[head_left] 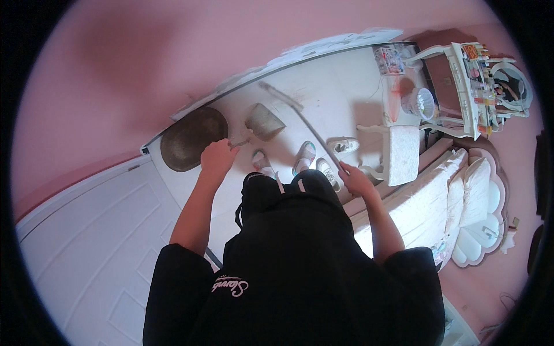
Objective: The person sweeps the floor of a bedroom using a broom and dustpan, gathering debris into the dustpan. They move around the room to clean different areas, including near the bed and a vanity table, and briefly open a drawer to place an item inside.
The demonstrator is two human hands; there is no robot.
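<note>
The left hand [218,157] grips a dustpan [265,121] near the brown mat [194,138]; the right hand [356,180] grips a broom [310,126].

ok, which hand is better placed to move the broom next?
Right, I'd say: the right hand grips the broom by its long pole, while the left hand looks occupied, closed on a handle that seems to belong to the dustpan.
</note>
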